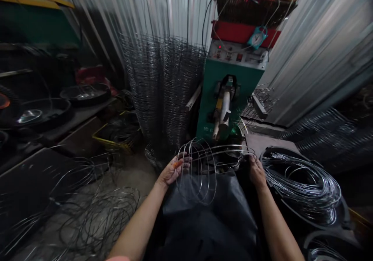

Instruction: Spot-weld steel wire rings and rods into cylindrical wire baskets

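In front of the black apron on my lap is a wire frame of several thin metal rings joined by long crosswires. My left hand, with orange wrapping on one finger, grips it at the ringed left end. At the other end my right hand pinches the wire, partly hidden by its own fingers. The crosswires stretch between both hands, just below the arms of a green welding-type machine with a lit red lamp.
Tall stacks of wire racks lean against the metal wall. At right, a black tub holds shiny wire rings. Loose wire hoops cover the floor at left, near a yellow crate. A wicker basket tops the machine.
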Demonstrator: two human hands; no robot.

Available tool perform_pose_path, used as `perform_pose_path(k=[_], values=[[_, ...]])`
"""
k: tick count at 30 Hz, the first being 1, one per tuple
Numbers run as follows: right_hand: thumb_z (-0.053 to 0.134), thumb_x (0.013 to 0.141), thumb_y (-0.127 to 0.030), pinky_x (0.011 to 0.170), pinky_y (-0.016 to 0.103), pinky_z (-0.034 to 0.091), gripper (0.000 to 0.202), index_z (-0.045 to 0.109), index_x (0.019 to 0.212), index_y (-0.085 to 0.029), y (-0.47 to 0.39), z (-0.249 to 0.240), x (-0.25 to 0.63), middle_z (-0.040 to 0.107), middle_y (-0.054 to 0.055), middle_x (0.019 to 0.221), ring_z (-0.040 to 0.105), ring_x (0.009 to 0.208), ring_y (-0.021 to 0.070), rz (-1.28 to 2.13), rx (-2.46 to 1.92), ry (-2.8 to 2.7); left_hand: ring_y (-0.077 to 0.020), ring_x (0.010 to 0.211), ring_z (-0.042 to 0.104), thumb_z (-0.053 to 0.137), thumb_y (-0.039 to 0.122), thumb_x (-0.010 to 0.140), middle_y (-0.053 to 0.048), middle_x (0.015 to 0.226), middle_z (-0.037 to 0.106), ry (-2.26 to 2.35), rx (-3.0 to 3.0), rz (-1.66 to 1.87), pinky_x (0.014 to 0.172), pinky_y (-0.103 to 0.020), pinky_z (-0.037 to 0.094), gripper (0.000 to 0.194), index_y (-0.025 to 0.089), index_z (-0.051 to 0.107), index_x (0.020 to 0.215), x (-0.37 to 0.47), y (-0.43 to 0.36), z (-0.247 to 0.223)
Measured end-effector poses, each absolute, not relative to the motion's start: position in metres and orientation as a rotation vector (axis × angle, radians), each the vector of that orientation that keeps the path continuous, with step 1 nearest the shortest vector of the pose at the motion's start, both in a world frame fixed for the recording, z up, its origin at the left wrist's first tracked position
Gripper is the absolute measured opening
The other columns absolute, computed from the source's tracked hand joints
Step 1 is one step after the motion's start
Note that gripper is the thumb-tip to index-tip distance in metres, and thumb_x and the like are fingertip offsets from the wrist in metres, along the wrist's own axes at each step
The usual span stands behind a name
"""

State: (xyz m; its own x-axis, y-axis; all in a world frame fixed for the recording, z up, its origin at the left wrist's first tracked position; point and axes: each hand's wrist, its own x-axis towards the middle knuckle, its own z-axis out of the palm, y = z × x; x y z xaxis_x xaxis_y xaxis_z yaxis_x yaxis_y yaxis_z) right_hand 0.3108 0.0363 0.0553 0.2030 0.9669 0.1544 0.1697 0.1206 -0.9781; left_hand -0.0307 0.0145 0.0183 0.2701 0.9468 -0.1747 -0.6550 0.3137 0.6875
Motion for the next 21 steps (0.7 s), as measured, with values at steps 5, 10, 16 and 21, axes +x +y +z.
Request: perform_pose_path(k=[5, 10, 16, 21], values=[[0.057, 0.075, -0.050, 0.051, 0.023, 0.035, 0.032, 0.059, 0.067, -0.019, 0.037, 0.122, 0.270, 0.051, -0.002, 0.057, 0.044, 0.054, 0.0122, 0.774, -1.287, -1.564, -0.0218, 0.095, 0.058, 0.070, 0.030, 0.066, -0.013, 0.106, 0.059, 1.160, 0.464, 1.243, 0.073, -0.034, 0.048, 0.043, 0.018, 0.053, 0.104, -0.055, 0.034, 0.023], [0.062, 0.069, -0.049, 0.046, 0.021, 0.031, 0.033, 0.058, 0.058, -0.018, 0.039, 0.143, 0.229, 0.048, -0.003, 0.052, 0.042, 0.051, 0.0101, 0.894, -1.288, -1.725, -0.0186, 0.108, 0.052, 0.074, 0.022, 0.061, -0.006, 0.115, 0.058, 1.070, 1.185, 1.476, 0.089, -0.026, 0.041, 0.058, 0.026, 0.055, 0.116, -0.028, 0.037, 0.093], [0.071, 0.061, -0.045, 0.040, 0.019, 0.026, 0.031, 0.064, 0.074, -0.017, 0.042, 0.159, 0.238, 0.049, -0.005, 0.051, 0.037, 0.043, 0.0069, 1.205, -1.238, -1.505, -0.0204, 0.095, 0.059, 0.068, 0.022, 0.068, -0.004, 0.094, 0.068, 0.826, 1.669, 1.217, 0.091, -0.031, 0.041, 0.029, 0.022, 0.069, 0.097, 0.008, 0.062, 0.150], [0.068, 0.064, -0.043, 0.037, 0.018, 0.021, 0.038, 0.065, 0.095, -0.020, 0.058, 0.153, 0.255, 0.042, -0.008, 0.046, 0.031, 0.039, 0.0055, 1.207, -1.187, -1.404, -0.0203, 0.098, 0.058, 0.070, 0.019, 0.064, -0.003, 0.092, 0.069, 0.823, 1.567, 1.149, 0.088, -0.029, 0.042, 0.024, 0.020, 0.071, 0.088, 0.021, 0.092, 0.150]])
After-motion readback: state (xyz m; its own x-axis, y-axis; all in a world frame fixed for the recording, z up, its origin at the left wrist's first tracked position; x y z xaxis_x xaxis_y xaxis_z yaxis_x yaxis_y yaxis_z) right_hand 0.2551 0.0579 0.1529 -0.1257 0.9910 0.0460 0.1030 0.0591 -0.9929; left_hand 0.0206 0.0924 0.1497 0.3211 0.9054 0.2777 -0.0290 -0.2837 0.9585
